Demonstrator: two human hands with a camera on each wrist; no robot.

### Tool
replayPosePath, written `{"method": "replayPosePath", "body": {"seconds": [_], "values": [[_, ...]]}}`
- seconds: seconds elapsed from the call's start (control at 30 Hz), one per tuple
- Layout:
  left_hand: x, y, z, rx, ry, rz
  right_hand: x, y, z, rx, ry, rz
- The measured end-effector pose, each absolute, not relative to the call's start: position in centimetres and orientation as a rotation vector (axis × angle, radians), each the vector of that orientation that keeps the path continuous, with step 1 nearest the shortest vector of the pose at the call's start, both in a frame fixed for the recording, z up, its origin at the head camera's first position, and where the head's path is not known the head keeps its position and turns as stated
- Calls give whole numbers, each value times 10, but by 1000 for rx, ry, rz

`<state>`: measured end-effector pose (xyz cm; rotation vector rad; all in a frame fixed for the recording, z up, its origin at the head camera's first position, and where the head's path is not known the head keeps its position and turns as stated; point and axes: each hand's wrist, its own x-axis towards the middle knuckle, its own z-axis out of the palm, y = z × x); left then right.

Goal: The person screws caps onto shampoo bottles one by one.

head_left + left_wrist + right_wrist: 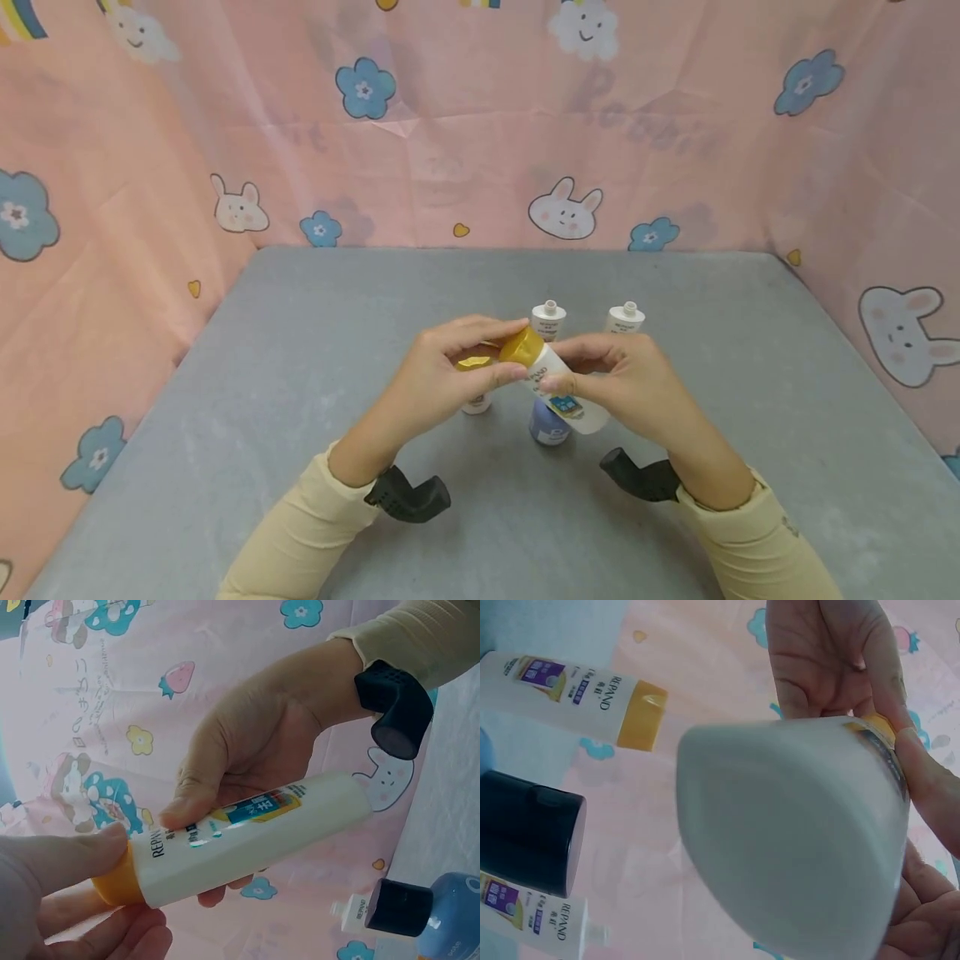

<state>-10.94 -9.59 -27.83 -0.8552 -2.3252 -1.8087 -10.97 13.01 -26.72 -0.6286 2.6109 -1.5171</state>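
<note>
A white bottle [587, 416] with a gold cap [522, 347] is held tilted above the table, its base toward the lower right. My left hand [438, 367] pinches the cap between thumb and fingers, as the left wrist view also shows. The bottle's body is gripped by my right hand [637, 379], with the thumb across the front label [259, 810]. In the right wrist view the rounded white base [795, 847] fills the middle and hides part of both hands.
Behind the hands stand two capless white bottles [550, 313] with bare nozzles. A blue bottle [548, 427] with a black cap [400, 907] is below the held bottle. Another gold-capped white bottle [477, 403] stands by the left hand. Pink printed cloth [450, 150] surrounds the grey table [337, 317].
</note>
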Motion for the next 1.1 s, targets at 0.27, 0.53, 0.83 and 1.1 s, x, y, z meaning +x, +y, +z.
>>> {"method": "replayPosePath", "body": {"seconds": [0.27, 0.53, 0.83, 1.1], "values": [[-110, -95, -277, -837, -2328, -1838, -110, 130, -266, -664, 2603, -1501], [-109, -97, -280, -922, -2284, -1788, -108, 130, -267, -644, 2542, -1527], [-110, -96, -283, -955, -2244, -1748, -109, 130, -269, -653, 2526, -1540], [-114, -97, -284, -962, -2262, -1742, -114, 129, -271, -648, 2494, -1554]]}}
